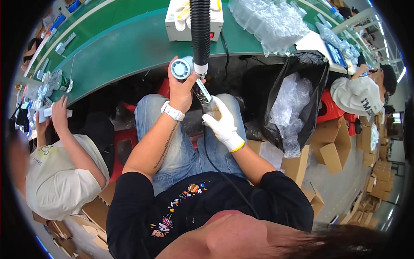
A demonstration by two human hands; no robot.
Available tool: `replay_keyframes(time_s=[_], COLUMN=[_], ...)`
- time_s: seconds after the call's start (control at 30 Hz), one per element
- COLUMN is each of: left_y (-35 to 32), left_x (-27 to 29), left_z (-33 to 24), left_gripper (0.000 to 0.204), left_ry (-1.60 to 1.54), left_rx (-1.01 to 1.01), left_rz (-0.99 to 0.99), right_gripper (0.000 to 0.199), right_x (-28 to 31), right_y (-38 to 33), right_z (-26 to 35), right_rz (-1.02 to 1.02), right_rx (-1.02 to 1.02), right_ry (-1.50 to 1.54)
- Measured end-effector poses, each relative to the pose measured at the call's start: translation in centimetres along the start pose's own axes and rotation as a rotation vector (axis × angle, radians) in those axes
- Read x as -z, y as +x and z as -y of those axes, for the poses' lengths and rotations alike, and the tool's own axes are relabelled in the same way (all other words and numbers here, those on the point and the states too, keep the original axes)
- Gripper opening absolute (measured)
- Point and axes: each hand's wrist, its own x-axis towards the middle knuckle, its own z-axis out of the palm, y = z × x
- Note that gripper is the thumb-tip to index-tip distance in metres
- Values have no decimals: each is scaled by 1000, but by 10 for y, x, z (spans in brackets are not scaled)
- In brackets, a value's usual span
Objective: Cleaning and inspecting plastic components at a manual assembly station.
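My bare left hand [180, 93], with a white watch at its wrist, is closed round a light-blue handheld device [181, 68] shaped like a hair dryer. Its round, vented head faces up toward me. The narrow handle [201, 92] slants down to the right, with dark parts showing along it. My right hand [222, 125], in a white glove with a yellow cuff, is closed at the handle's lower end; its fingers partly hide what they grip. Beside the device's head hangs a black corrugated hose [200, 34] with a white end. A thin dark cord [215, 166] runs across my lap.
A grey box [177, 33] with gloves on it stands on the green table [129, 47]. Clear plastic packaging [269, 23] lies to its right. A black bag [267, 99] holds plastic; cartons [330, 142] stand beyond. On the left, another person [64, 172] handles a similar device.
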Motion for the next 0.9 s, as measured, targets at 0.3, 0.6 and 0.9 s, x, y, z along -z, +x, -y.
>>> replay_keyframes(time_s=[0.3, 0.6, 0.9], left_y=[-16, -20, -19], left_x=[20, 33, 63], left_z=[13, -22, -90], left_gripper=[67, 58, 54], left_ry=[58, -294, 572], left_rx=[-21, 145, 409], left_rz=[139, 62, 106], right_gripper=[58, 57, 72], right_x=[-34, -20, -10], right_y=[34, 34, 25], right_z=[51, 52, 47], right_rz=[-77, 528, 318], right_rx=[-26, -608, 241], right_ry=[198, 1059, -402])
